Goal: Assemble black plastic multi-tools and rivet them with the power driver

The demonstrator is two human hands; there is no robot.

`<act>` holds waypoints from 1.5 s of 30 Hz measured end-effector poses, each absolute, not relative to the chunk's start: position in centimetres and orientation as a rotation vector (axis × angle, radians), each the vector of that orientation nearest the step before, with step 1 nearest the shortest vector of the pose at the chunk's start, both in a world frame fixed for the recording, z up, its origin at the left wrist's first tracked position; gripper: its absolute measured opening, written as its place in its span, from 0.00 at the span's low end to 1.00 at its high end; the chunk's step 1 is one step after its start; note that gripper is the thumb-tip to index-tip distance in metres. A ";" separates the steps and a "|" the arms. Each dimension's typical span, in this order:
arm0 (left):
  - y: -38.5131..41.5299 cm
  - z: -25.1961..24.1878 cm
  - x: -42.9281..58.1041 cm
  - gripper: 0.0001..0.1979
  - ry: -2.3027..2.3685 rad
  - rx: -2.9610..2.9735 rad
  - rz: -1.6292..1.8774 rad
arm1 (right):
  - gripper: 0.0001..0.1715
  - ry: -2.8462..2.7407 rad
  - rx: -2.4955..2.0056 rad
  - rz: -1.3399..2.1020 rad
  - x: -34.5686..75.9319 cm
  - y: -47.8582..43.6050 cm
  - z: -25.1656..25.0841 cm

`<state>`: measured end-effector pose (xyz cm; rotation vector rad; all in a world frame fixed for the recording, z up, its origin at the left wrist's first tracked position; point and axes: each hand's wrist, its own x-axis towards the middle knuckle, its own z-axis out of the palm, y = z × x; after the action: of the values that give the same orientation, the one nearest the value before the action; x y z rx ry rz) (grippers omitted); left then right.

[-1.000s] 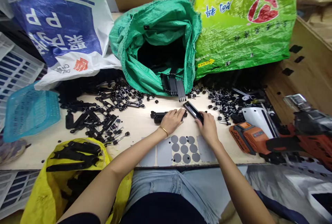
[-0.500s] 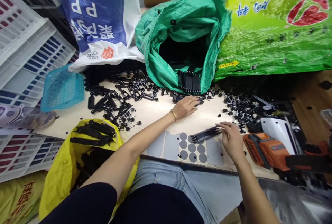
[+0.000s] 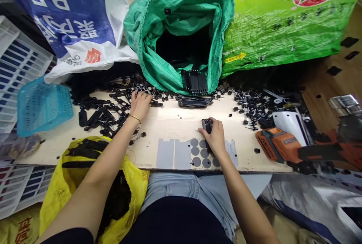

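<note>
My left hand [image 3: 141,105] reaches onto the edge of a pile of small black parts [image 3: 117,102]; its fingers point down among them, and whether they grip one is hidden. A slim black slotted piece [image 3: 207,126] is held in my right hand [image 3: 216,136], nearly upright above the grey patches [image 3: 183,153] at the table's front. Another black assembly [image 3: 195,101] lies in front of the green sack [image 3: 141,44], and a stack of black slotted pieces [image 3: 195,82] rests on that sack's lip.
An open yellow bag [image 3: 59,187] of black parts hangs at the front left, near a blue basket [image 3: 43,106]. At the right are an orange power tool [image 3: 278,144] and black knobs with metal pins [image 3: 249,106]. White and light green sacks stand behind.
My left hand has moved from the black assembly to the parts pile at left. My right hand now wraps round the slotted piece, which has turned from lying flat to nearly upright. The view has shifted.
</note>
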<state>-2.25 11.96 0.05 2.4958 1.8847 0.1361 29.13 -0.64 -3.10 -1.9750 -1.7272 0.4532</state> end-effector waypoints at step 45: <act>-2.3 -0.4 11.1 0.24 1.160 1.808 0.849 | 0.08 -1.554 -1.537 0.779 26.8 -3.0 1.9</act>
<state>11.13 -2.26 -0.37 1.8079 1.1603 0.8489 26.82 -2.96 1.95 -1.5372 -1.5542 0.7791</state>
